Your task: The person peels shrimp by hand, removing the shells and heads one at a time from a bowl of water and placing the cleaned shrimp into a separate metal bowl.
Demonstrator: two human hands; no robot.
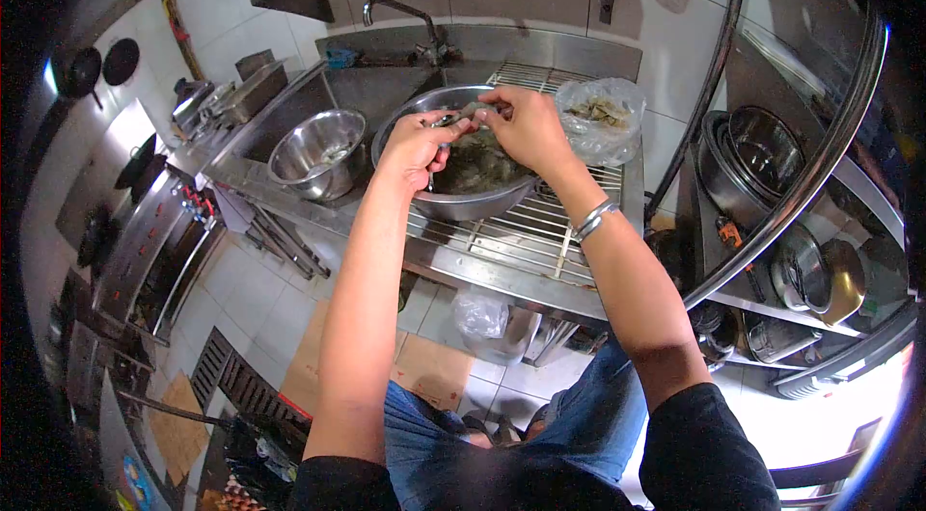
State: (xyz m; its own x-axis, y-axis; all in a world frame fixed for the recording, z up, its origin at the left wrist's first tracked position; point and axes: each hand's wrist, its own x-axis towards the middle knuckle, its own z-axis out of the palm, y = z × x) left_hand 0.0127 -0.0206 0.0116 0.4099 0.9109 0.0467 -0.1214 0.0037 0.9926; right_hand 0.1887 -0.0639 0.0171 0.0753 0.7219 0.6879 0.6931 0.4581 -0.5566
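Both hands are held over a large metal bowl [473, 207] of greyish-green pieces, which look like shrimp in murky water. My left hand [415, 147] is closed, with a thin dark tool between its fingers and part of a small grey piece at its fingertips. My right hand [529, 128] pinches the same grey piece [475, 111], which looks like a shrimp. To the left of the large bowl sits a smaller steel bowl [294, 156] with a little pale matter inside. A clear plastic bag [617, 130] holding brownish scraps lies on the rack at the right.
Behind the bowls are a steel sink [371, 87] and a faucet [434, 50]. A wire rack [531, 246] lies under the large bowl. Pots [738, 174] fill shelving at the right. Metal trays [246, 96] stand at the left.
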